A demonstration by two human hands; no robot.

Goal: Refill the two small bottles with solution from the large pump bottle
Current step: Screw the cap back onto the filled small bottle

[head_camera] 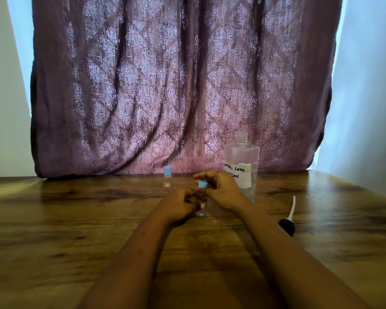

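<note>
Both your bare forearms run up from the bottom edge and converge mid-frame. Your left hand is back-up, fingers curled round the small bottle, which is mostly hidden in the grip. Your right hand sits just beside and slightly higher, wrist a bit raised, its fingertips pinching the blue cap. Can't tell if your hands touch each other.

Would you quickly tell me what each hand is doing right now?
Left hand: holds the small bottle.
Right hand: pinches that bottle's blue cap.
</note>
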